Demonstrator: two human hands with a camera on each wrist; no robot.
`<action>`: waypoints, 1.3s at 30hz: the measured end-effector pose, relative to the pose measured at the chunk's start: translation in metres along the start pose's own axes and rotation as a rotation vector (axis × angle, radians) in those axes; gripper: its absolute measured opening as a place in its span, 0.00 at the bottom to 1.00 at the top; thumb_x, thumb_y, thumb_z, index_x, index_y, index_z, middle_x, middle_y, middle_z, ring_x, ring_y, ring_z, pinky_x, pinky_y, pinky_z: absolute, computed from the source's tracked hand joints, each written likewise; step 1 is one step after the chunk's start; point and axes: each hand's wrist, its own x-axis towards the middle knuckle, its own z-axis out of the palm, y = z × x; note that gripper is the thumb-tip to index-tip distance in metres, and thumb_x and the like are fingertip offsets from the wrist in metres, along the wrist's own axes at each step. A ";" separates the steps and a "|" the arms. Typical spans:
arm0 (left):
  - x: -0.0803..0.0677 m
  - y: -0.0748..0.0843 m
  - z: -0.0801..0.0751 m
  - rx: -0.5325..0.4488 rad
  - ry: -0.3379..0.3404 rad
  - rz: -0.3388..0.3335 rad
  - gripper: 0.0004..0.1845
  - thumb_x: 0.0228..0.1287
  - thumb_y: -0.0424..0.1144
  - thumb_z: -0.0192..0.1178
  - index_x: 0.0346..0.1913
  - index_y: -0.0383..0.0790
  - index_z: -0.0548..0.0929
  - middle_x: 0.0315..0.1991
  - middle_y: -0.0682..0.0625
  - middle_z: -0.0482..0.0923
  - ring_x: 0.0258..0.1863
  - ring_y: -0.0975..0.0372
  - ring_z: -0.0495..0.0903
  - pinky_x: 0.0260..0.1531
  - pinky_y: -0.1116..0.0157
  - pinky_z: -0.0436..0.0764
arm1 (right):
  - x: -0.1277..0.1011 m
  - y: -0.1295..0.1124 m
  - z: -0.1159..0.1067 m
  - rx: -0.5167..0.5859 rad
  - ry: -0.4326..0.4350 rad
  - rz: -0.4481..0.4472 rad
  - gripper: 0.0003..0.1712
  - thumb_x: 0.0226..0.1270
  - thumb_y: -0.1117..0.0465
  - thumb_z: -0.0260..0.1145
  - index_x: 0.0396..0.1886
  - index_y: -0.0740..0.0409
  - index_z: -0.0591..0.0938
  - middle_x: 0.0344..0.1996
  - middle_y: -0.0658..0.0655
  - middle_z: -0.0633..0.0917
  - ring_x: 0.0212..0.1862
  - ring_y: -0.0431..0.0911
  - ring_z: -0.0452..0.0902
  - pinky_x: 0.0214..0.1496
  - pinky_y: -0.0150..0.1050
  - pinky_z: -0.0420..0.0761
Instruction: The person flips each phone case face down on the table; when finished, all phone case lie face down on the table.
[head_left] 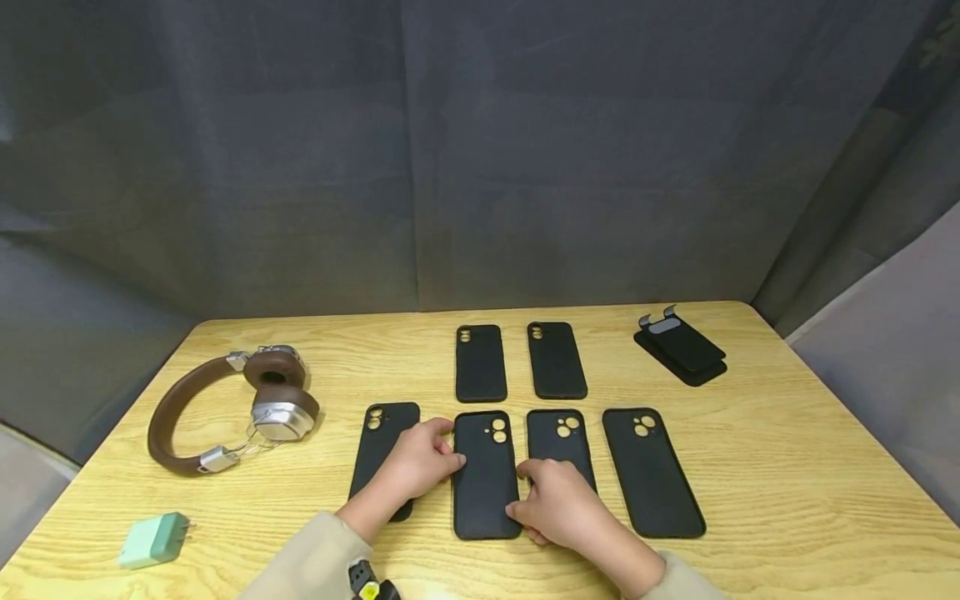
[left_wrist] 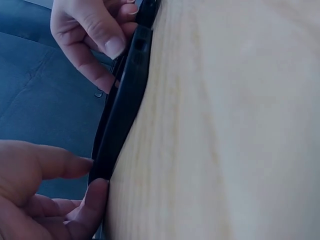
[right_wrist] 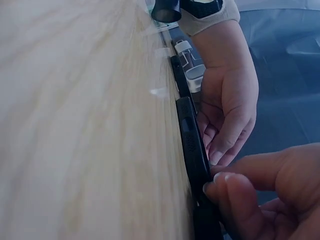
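Note:
A black phone case [head_left: 486, 487] lies inside up on the table between my hands, its camera cutouts at the upper right corner. My left hand [head_left: 422, 457] pinches its left edge near the top, the forearm crossing over another black case [head_left: 373, 450]. At the lower right edge, my right hand [head_left: 557, 502] pinches the same case between thumb and fingers, covering the lower part of a neighbouring case [head_left: 551, 435]. In the left wrist view, the left hand [left_wrist: 45, 192] has thumb and finger at the case's rim [left_wrist: 125, 100]. The right wrist view shows the right fingers [right_wrist: 237, 200] at the rim.
Farther right in the row lies another black case [head_left: 654, 475]. Two more cases, one left [head_left: 481, 364] and one right [head_left: 557, 361], lie behind. Brown headphones [head_left: 176, 408] and a green charger plug [head_left: 153, 540] are at left. A black folding stand [head_left: 686, 346] sits back right.

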 end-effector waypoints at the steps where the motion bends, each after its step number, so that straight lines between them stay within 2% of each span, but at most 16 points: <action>1: 0.000 0.000 0.000 0.008 0.000 -0.003 0.28 0.54 0.33 0.65 0.57 0.25 0.71 0.22 0.51 0.74 0.19 0.64 0.70 0.21 0.68 0.70 | 0.000 -0.001 0.001 -0.022 0.005 0.002 0.29 0.53 0.63 0.69 0.54 0.73 0.74 0.05 0.49 0.75 0.09 0.40 0.70 0.22 0.34 0.72; 6: 0.003 0.002 0.001 0.048 0.000 -0.005 0.28 0.51 0.30 0.65 0.57 0.25 0.72 0.21 0.52 0.72 0.18 0.64 0.69 0.21 0.68 0.69 | 0.002 -0.006 0.005 -0.161 0.069 0.009 0.27 0.51 0.64 0.70 0.51 0.72 0.77 0.08 0.48 0.73 0.11 0.39 0.68 0.20 0.34 0.68; 10: 0.005 0.002 0.001 0.069 -0.007 -0.007 0.27 0.50 0.28 0.63 0.56 0.25 0.72 0.21 0.52 0.71 0.17 0.64 0.68 0.20 0.68 0.67 | 0.003 -0.008 0.006 -0.213 0.100 0.006 0.25 0.48 0.66 0.69 0.48 0.71 0.78 0.10 0.49 0.73 0.16 0.40 0.68 0.21 0.34 0.67; 17: 0.007 0.000 -0.002 0.071 -0.007 0.017 0.27 0.46 0.26 0.60 0.55 0.25 0.73 0.20 0.52 0.72 0.16 0.64 0.68 0.18 0.68 0.67 | 0.003 -0.006 0.006 -0.192 0.113 -0.019 0.24 0.45 0.68 0.67 0.46 0.69 0.79 0.10 0.48 0.73 0.15 0.40 0.67 0.19 0.34 0.66; 22: 0.005 0.004 -0.009 0.060 0.009 0.038 0.27 0.45 0.26 0.60 0.53 0.25 0.74 0.21 0.52 0.72 0.17 0.64 0.69 0.19 0.69 0.69 | 0.001 -0.006 0.003 -0.154 0.117 -0.032 0.24 0.45 0.69 0.66 0.46 0.69 0.78 0.11 0.47 0.73 0.15 0.40 0.67 0.18 0.33 0.66; 27: 0.003 0.010 -0.020 0.049 0.047 0.010 0.26 0.47 0.27 0.60 0.54 0.28 0.74 0.23 0.52 0.72 0.19 0.64 0.69 0.21 0.68 0.68 | 0.002 -0.010 0.002 -0.092 0.136 -0.079 0.24 0.47 0.69 0.65 0.48 0.70 0.77 0.12 0.47 0.74 0.15 0.39 0.67 0.18 0.33 0.66; 30: 0.002 0.011 -0.024 0.006 0.090 -0.020 0.26 0.48 0.27 0.59 0.55 0.31 0.75 0.25 0.51 0.72 0.18 0.64 0.68 0.21 0.68 0.68 | 0.004 -0.014 0.001 -0.065 0.151 -0.101 0.24 0.49 0.69 0.65 0.49 0.69 0.77 0.13 0.47 0.74 0.15 0.39 0.68 0.17 0.33 0.67; 35: 0.002 0.010 -0.026 -0.128 0.160 -0.055 0.26 0.47 0.27 0.57 0.55 0.34 0.75 0.30 0.48 0.73 0.20 0.64 0.70 0.21 0.68 0.69 | 0.006 -0.017 0.001 -0.013 0.170 -0.127 0.24 0.52 0.67 0.66 0.51 0.69 0.76 0.14 0.47 0.75 0.16 0.39 0.68 0.19 0.33 0.68; 39: 0.003 0.007 -0.025 -0.319 0.189 -0.040 0.27 0.49 0.25 0.57 0.57 0.33 0.74 0.34 0.45 0.73 0.24 0.63 0.73 0.24 0.66 0.73 | 0.008 -0.017 0.001 0.049 0.167 -0.148 0.25 0.54 0.67 0.65 0.53 0.70 0.74 0.14 0.47 0.76 0.16 0.39 0.70 0.20 0.33 0.69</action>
